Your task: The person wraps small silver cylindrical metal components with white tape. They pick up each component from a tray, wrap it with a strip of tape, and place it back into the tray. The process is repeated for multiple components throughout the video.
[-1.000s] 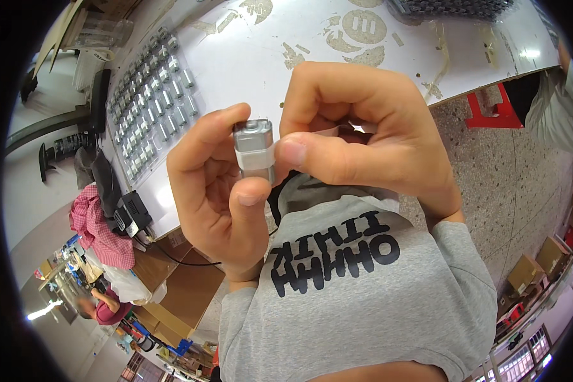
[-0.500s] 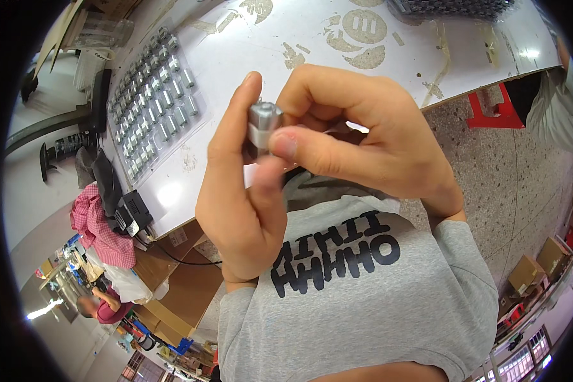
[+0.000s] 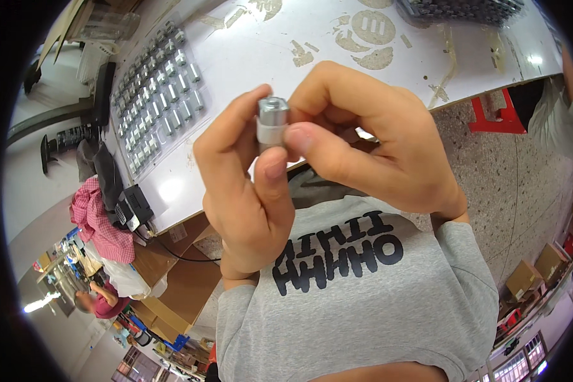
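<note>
A small silver motor-like cylinder [image 3: 274, 113] with a pale band round its lower part is held upright above the near side of the table. My left hand [image 3: 239, 197] closes on it from the left, its thumb below the band and a finger behind. From the right, the thumb of my right hand [image 3: 382, 143] presses at the edge of the band, fingers curled behind. Those curled fingertips are partly hidden. Beyond my left hand lies a clear plastic tray [image 3: 135, 170] with rows of similar silver pieces with white bands.
More dark metal pieces [image 3: 465, 9] are massed at the table's far right. Worn patches and tape strips [image 3: 451, 60] mark the white tabletop [image 3: 235, 60]. A black box with a cable [image 3: 134, 207] sits at the left edge, near a red checked cloth [image 3: 94, 219]. A red stool [image 3: 500, 114] stands right.
The silver cylinder now stands straighter, with its top and band in plainer view. My left thumb and fingers have shifted around it. The whole view has moved slightly.
</note>
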Tool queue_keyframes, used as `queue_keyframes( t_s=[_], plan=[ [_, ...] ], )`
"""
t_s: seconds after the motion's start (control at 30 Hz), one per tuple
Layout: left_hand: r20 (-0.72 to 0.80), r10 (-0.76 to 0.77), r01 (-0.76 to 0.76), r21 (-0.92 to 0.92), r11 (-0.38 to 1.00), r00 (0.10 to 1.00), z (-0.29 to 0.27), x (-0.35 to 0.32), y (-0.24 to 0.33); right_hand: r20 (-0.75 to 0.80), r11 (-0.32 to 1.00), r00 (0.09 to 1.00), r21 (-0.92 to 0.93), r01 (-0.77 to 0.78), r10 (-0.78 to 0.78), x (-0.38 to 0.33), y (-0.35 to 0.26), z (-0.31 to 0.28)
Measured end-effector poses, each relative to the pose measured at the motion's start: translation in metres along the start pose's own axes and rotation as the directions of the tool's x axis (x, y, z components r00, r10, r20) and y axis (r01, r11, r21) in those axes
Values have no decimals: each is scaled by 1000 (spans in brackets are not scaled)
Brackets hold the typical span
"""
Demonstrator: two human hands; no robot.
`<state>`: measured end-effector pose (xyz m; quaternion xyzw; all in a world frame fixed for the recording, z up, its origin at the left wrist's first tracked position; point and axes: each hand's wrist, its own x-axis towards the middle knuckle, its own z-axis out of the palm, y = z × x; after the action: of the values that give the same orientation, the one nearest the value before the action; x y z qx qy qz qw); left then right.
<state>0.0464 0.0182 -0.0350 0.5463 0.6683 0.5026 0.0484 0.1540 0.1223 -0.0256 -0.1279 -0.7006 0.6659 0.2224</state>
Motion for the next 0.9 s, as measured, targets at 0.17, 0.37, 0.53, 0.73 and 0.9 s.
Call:
queue_keyframes(
  t_s=[0.17,0.37,0.53,0.73,0.9],
  plan=[
    [154,-80,74,43,996,985,-13,7,2,-36,937,986,-320,141,-161,0,2,4],
    [377,-243,302,-105,947,894,-31,10,-19,66,732,883,-533,425,-465,7,12,21],
    [554,-433,700,-497,514,711,-31,4,-26,266,349,738,-749,564,-620,13,24,29],
    [430,-494,640,-644,419,756,-18,-4,-63,531,231,524,-522,821,-666,6,23,56],
    [-153,-361,350,-95,932,920,-66,-9,-96,69,766,813,-299,569,-578,-1,29,25]
  ],
)
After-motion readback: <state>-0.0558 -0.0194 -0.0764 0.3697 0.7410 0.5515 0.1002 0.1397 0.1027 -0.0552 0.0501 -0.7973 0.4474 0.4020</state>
